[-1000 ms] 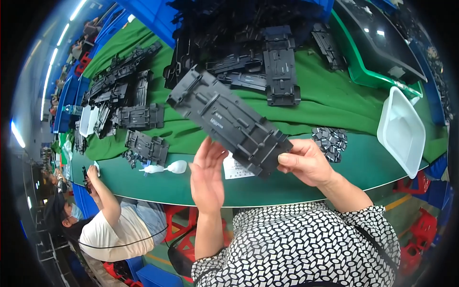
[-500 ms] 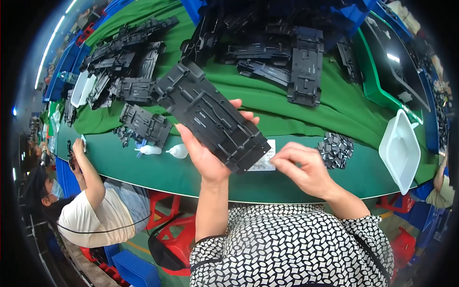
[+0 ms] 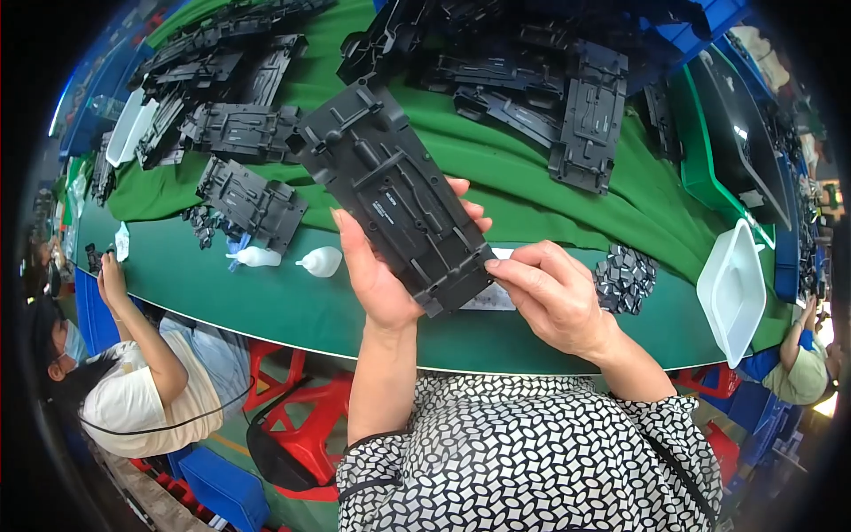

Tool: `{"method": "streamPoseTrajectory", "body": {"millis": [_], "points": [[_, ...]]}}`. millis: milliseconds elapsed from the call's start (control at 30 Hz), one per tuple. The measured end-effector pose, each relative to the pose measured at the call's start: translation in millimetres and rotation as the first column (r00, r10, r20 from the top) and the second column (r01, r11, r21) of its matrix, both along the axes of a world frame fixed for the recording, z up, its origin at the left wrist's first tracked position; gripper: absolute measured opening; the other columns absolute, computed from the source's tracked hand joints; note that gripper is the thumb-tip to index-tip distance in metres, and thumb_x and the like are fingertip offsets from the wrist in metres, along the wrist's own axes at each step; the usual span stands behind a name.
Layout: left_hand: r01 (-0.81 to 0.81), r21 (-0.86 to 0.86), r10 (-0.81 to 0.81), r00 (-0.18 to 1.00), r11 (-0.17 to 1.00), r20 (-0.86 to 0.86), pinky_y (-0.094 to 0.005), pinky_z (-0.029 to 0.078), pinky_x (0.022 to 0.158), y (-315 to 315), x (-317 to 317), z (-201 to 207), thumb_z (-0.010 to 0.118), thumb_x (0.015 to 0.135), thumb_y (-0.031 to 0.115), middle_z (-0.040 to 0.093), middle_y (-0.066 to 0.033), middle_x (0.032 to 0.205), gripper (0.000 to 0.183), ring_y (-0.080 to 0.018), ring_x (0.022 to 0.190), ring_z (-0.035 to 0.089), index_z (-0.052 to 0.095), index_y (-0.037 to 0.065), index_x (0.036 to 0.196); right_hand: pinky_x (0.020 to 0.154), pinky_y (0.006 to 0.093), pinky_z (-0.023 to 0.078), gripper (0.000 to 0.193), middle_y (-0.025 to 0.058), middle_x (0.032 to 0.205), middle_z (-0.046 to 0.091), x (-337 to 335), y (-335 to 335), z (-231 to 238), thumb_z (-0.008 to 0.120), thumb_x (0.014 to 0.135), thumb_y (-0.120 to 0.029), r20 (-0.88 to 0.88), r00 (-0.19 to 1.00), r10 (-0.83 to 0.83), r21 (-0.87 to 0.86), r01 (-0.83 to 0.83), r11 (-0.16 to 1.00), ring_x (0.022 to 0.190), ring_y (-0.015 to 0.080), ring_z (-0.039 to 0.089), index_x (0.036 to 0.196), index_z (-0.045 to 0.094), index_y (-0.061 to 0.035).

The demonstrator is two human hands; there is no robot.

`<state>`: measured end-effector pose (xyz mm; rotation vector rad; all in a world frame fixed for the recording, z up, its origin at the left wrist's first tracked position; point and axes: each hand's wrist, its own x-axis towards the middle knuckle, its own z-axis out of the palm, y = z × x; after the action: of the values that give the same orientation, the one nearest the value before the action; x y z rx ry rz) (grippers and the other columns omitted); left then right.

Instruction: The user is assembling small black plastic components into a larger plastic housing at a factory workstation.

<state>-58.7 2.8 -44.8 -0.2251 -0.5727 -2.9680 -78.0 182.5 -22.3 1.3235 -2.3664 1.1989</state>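
Note:
My left hand (image 3: 379,282) grips a long black moulded plastic panel (image 3: 390,191), its thumb on one long edge and fingertips showing past the other. Ribs, raised bosses and small pale print mark the panel's upper face, and it slants from upper left to lower right. At its near right corner, my right hand (image 3: 557,300) pinches thumb and forefinger together against the edge; whatever sits between them is too small to make out. Under that corner lies a white printed sheet (image 3: 492,300), partly covered. Right of my right hand is a pile of small dark square pieces (image 3: 626,280).
More black panels (image 3: 592,115) lie on the green cloth (image 3: 496,173). Two white squeeze bottles (image 3: 321,262) rest left of my left hand. A white tray (image 3: 734,288) and a green-rimmed bin (image 3: 700,133) stand at right. A co-worker (image 3: 146,381) sits at left.
My right hand has moved up from over the white sheet to the panel's near right corner and now touches it. My left hand still holds the panel, turned slightly more upright.

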Motion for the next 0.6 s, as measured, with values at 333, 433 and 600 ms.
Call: {"method": "streamPoseTrajectory", "body": {"millis": [333,433,600], "points": [[-0.072,-0.036,0.073,0.997,0.997,0.031,-0.0432,0.049,0.086,-3.5,0.6,-2.1,0.022,0.088,0.067,0.051,-0.0217,0.118,0.082,-0.0307,0.099,0.058,0.038,-0.003,0.128,0.055,0.0305,0.046,0.042,0.0064,0.078,0.055,8.6,0.5,-1.5,0.065,0.06,0.009,-0.012,0.999,0.051,-0.037,-0.051,0.998,0.062,0.0211,0.055,0.099,0.063,-0.0033],[-0.071,-0.077,0.073,0.997,0.995,0.032,-0.0455,0.049,0.086,-2.9,-2.0,-3.7,0.023,0.088,0.066,0.051,-0.0226,0.117,0.081,-0.0314,0.098,0.058,0.037,-0.002,0.129,0.057,0.0304,0.046,0.045,0.0052,0.077,0.056,13.9,-10.5,-0.3,0.065,0.061,0.007,0.01,0.995,0.101,-0.016,-0.101,0.995,0.064,0.0199,0.056,0.104,0.062,-0.0043],[-0.1,-0.175,0.114,0.991,0.98,0.07,-0.048,0.05,0.083,-4.7,-2.6,-4.8,0.023,0.088,0.066,0.052,-0.0232,0.116,0.081,-0.0319,0.097,0.058,0.039,-0.003,0.127,0.052,0.0302,0.043,0.047,0.0031,0.072,0.052,21.4,-23.5,-10.1,0.064,0.064,0.004,0.021,0.99,0.138,0.045,-0.139,0.989,0.06,0.0181,0.053,0.109,0.062,-0.0083]]}}
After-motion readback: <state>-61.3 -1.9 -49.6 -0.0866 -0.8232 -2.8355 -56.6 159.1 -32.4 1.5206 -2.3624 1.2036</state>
